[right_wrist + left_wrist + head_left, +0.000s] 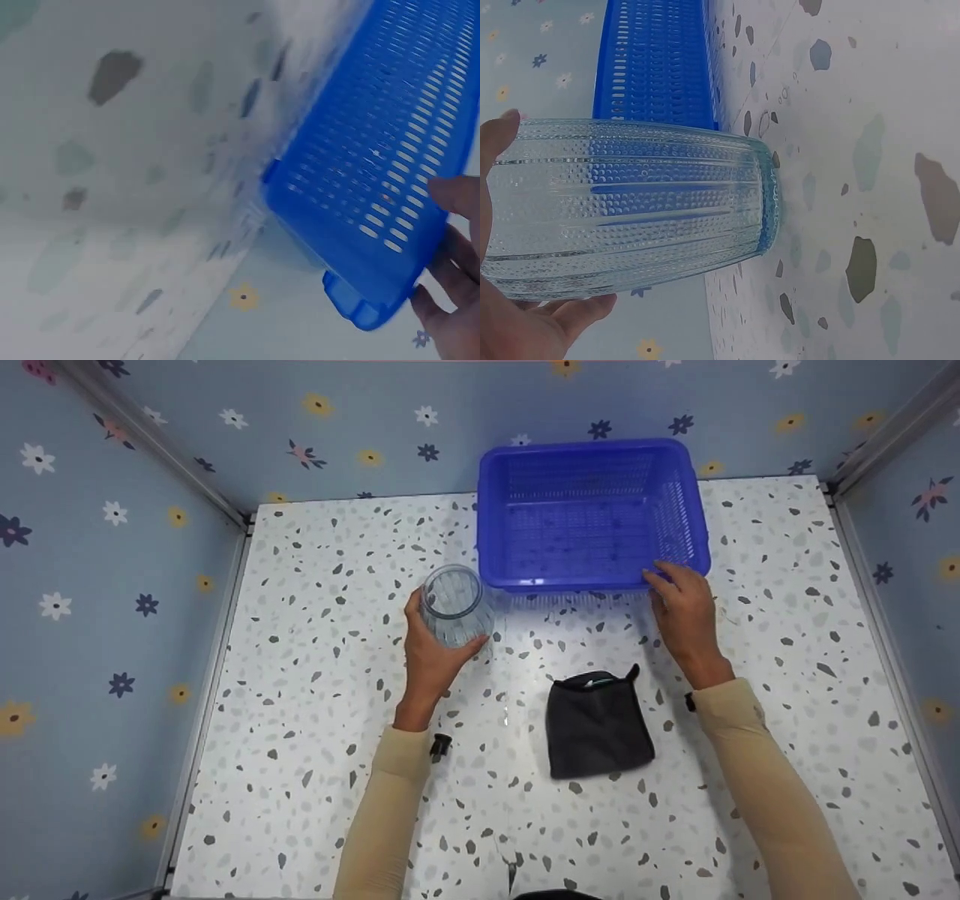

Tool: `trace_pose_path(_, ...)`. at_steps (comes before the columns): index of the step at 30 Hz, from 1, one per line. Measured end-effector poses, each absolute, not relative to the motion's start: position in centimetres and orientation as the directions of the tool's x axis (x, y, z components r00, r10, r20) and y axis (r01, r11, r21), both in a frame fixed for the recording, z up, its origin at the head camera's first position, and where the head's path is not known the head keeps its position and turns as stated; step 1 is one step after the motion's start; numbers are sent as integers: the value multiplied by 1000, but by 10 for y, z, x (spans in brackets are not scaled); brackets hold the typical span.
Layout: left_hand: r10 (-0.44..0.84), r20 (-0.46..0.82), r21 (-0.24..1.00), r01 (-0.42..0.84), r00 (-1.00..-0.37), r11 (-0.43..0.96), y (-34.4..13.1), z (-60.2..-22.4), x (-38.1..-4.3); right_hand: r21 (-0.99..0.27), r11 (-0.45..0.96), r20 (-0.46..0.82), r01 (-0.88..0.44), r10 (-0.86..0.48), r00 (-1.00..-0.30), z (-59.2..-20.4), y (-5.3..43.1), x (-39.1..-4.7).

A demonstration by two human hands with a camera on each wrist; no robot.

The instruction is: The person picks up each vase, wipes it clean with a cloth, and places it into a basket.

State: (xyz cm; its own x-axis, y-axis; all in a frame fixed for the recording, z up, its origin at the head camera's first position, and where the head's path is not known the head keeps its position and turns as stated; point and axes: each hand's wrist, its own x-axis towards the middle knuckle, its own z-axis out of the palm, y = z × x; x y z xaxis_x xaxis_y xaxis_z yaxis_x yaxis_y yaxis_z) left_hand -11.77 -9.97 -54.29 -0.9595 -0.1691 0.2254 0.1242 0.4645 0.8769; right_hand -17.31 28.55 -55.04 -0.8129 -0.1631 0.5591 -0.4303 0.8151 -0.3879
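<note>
My left hand [431, 656] grips a clear ribbed glass vase [469, 622] round its side, left of the basket. In the left wrist view the vase [652, 202] shows a dotted texture, with its base close to the speckled tabletop. At the front right corner of a blue plastic basket [577, 585], my right hand [686, 619] holds the rim between thumb and fingers. The right wrist view has the slotted basket wall [352, 172] beside the fingers [454, 196]. Inside, the basket holds nothing visible.
A black fabric pouch [600, 731] lies on the speckled tabletop [315, 780] between the forearms, its top edge partly gaping. Flower-patterned panels [375, 427] enclose the back and both sides, with the basket close to the back panel.
</note>
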Motion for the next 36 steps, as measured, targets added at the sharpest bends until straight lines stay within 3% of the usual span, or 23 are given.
trace_pose_path(7, -198, 255, 884, 145, -946, 445, -99, -542, -119, -341, 810, 655, -478, -160, -738, -556, 285, -181)
trace_pose_path(16, -207, 353, 846, 217, -912, 486, -107, -518, -123, -331, 812, 659, -481, -166, -734, -556, 284, -181)
trace_pose_path(27, -146, 588, 713, 424, -796, 558, -109, -473, -158, -314, 812, 659, -492, -187, -728, -557, 286, -182)
trace_pose_path(36, -35, 699, 565, 522, -714, 638, -96, -445, -190, -303, 803, 670, -513, -204, -714, -556, 287, -183)
